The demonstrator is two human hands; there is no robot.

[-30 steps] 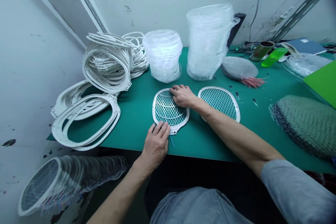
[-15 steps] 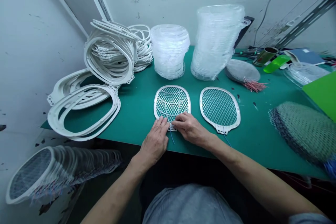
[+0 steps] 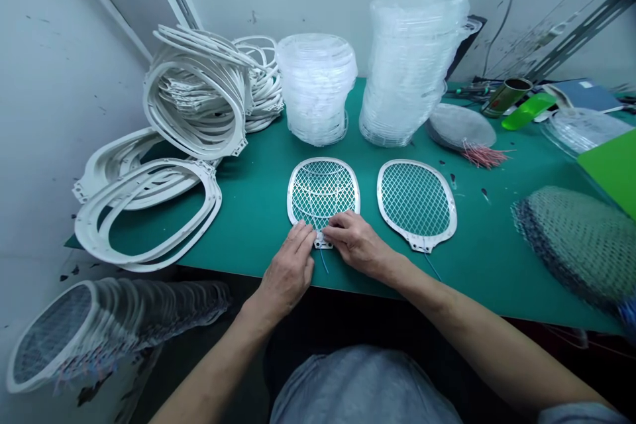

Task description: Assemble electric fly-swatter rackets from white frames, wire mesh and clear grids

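A white oval swatter frame (image 3: 289, 195) with diamond mesh lies flat on the green table in front of me. My left hand (image 3: 289, 268) has its fingers together, pressed on the lower left of its rim beside the neck. My right hand (image 3: 360, 242) pinches at the lower right of the same rim; what lies under its fingertips is hidden. A thin blue wire (image 3: 324, 260) runs from the neck towards me, between the hands. A pale curved line pattern shows over the mesh. To the right lies a second meshed frame (image 3: 452, 215), with its own blue wire (image 3: 432, 267).
Bare white frames (image 3: 211, 195) are heaped at the left. Two tall stacks of clear plastic rings (image 3: 318, 89) (image 3: 410, 73) stand at the back. Mesh discs with red wires (image 3: 481, 154) and a mesh pile (image 3: 579, 238) lie right. Meshed frames (image 3: 92, 305) are stacked below the table's left edge.
The view has shifted slightly. Both hands stay at the lower rim of the near frame, with only small finger movement.
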